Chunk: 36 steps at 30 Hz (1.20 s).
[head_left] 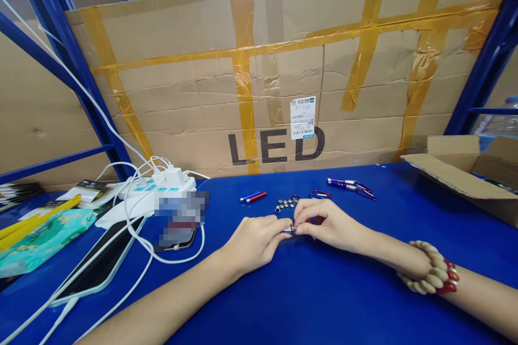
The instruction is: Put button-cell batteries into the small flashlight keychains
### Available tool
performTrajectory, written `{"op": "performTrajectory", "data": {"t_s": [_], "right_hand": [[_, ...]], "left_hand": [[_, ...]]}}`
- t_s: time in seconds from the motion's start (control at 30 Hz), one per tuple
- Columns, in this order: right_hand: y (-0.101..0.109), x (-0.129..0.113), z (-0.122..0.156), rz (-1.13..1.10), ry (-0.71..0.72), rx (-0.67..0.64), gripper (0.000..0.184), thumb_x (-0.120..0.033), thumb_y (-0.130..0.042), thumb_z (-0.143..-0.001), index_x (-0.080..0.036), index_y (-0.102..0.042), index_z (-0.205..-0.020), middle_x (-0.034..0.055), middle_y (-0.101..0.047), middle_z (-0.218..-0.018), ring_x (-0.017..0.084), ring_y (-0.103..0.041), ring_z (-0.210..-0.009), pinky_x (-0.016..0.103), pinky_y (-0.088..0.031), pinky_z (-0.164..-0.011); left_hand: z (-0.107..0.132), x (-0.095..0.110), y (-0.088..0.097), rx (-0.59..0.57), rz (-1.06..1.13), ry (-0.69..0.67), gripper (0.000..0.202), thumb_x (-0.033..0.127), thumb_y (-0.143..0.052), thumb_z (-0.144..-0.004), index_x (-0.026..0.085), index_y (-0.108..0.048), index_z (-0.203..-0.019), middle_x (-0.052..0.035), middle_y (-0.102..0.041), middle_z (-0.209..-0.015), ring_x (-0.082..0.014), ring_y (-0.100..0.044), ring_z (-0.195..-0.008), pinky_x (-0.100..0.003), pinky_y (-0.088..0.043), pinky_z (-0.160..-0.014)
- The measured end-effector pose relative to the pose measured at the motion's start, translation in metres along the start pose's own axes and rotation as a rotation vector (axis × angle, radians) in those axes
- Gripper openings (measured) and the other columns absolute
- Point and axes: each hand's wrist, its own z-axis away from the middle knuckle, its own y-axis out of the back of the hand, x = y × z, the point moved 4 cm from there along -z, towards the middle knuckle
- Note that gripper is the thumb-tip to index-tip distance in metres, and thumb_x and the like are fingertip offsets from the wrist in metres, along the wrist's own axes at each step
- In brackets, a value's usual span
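Far left, the strip (pixel 162 186) sits clear of the work. My left hand (pixel 254 240) and right hand (pixel 327 223) meet near centre, fingers pinched on either end of a small red torch (pixel 288 229) (kept low over the table (pixel 324 296) for steadiness). The cells (pixel 285 204) lie just beyond, within easy reach.

**Colours, blue counter scene**

Counter (pixel 324 291) deep blue; rack post (pixel 68 54) blue. Cardboard sheet (pixel 182 91) brown, with yellow-orange tape stripes (pixel 244 64) and black LED letters (pixel 275 146). Small tube (pixel 289 229) red and silver. Loose tubes: blue tube (pixel 247 197), red tube (pixel 258 195). Keychain torches (pixel 348 184) purple. Button cells (pixel 285 204) silver. Bracelet (pixel 431 275) cream beads, some red. Power strip (pixel 162 183) white, pale-blue sockets.
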Motion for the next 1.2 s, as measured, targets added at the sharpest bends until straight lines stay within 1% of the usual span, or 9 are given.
{"op": "performTrajectory", "data": {"t_s": [0.17,0.33,0.4,0.57,0.77,0.9,1.07,1.13,1.2], "right_hand": [[-0.001,-0.01,0.003,0.168,0.06,-0.074,0.029,-0.031,-0.045,-0.087,-0.018,-0.064,-0.068,0.0016,-0.059,-0.074,0.011,-0.055,-0.067,0.023,-0.041,-0.063],[-0.004,-0.007,0.001,0.074,0.021,-0.101,0.037,-0.038,-0.044,-0.088,-0.016,-0.063,-0.065,0.0021,-0.059,-0.065,0.012,-0.054,-0.065,0.024,-0.041,-0.063],[-0.005,-0.004,0.0,0.033,0.0,-0.078,0.04,-0.041,-0.044,-0.087,-0.015,-0.062,-0.063,0.0021,-0.058,-0.063,0.012,-0.053,-0.062,0.024,-0.041,-0.061],[-0.008,0.007,-0.001,-0.143,-0.128,-0.037,0.039,-0.044,-0.045,-0.085,-0.014,-0.06,-0.065,-0.001,-0.051,-0.057,0.008,-0.046,-0.048,0.021,-0.038,-0.049],[-0.008,0.012,-0.004,-0.197,-0.175,-0.027,0.033,-0.039,-0.048,-0.083,-0.013,-0.06,-0.067,-0.0042,-0.046,-0.05,0.007,-0.042,-0.043,0.019,-0.035,-0.046],[-0.004,0.016,-0.005,-0.125,-0.159,-0.05,0.031,-0.037,-0.048,-0.083,-0.013,-0.06,-0.068,-0.0028,-0.05,-0.052,0.007,-0.043,-0.043,0.02,-0.036,-0.047],[-0.001,0.006,-0.003,0.08,-0.009,-0.076,0.032,-0.035,-0.046,-0.085,-0.015,-0.063,-0.066,0.0016,-0.06,-0.063,0.011,-0.053,-0.06,0.022,-0.039,-0.06],[-0.003,0.001,-0.001,0.078,-0.009,-0.08,0.035,-0.037,-0.045,-0.086,-0.015,-0.063,-0.065,0.002,-0.06,-0.062,0.011,-0.053,-0.059,0.022,-0.038,-0.059],[-0.006,-0.001,0.0,0.025,-0.067,-0.087,0.04,-0.042,-0.045,-0.085,-0.014,-0.062,-0.062,0.001,-0.057,-0.057,0.01,-0.049,-0.053,0.022,-0.036,-0.054]], "left_hand": [[0.0,0.0,0.0,0.018,-0.024,-0.016,0.026,0.027,-0.033,-0.091,0.019,-0.058,-0.095,-0.0019,-0.061,-0.073,-0.0134,-0.058,-0.066,-0.02,-0.04,-0.054],[-0.001,-0.001,0.0,0.077,0.013,-0.037,0.027,0.026,-0.033,-0.091,0.018,-0.059,-0.092,-0.0016,-0.06,-0.07,-0.0133,-0.058,-0.065,-0.02,-0.043,-0.055],[-0.001,-0.003,-0.001,0.094,0.075,-0.019,0.026,0.027,-0.034,-0.091,0.018,-0.059,-0.096,-0.0019,-0.062,-0.075,-0.014,-0.06,-0.068,-0.022,-0.046,-0.06],[-0.005,-0.008,-0.002,0.109,0.259,0.107,0.024,0.027,-0.037,-0.091,0.022,-0.056,-0.106,-0.0022,-0.064,-0.1,-0.0156,-0.06,-0.09,-0.026,-0.048,-0.08],[-0.006,-0.008,0.0,0.083,0.294,0.141,0.022,0.025,-0.039,-0.09,0.02,-0.055,-0.105,-0.0037,-0.062,-0.105,-0.0172,-0.056,-0.097,-0.031,-0.045,-0.088],[-0.006,-0.006,0.0,0.09,0.261,0.09,0.024,0.021,-0.034,-0.091,0.017,-0.057,-0.099,-0.0056,-0.062,-0.098,-0.0176,-0.056,-0.093,-0.032,-0.046,-0.085],[-0.004,-0.002,0.002,0.19,0.189,-0.068,0.024,0.022,-0.036,-0.091,0.014,-0.059,-0.093,-0.0057,-0.062,-0.079,-0.0159,-0.057,-0.072,-0.027,-0.048,-0.067],[-0.003,0.0,0.003,0.24,0.166,-0.117,0.024,0.022,-0.038,-0.09,0.012,-0.06,-0.091,-0.0051,-0.06,-0.072,-0.0145,-0.054,-0.065,-0.025,-0.047,-0.062],[-0.001,0.0,0.004,0.288,0.162,-0.159,0.024,0.022,-0.039,-0.09,0.011,-0.06,-0.091,-0.0046,-0.058,-0.068,-0.0134,-0.052,-0.062,-0.023,-0.046,-0.059]]}}
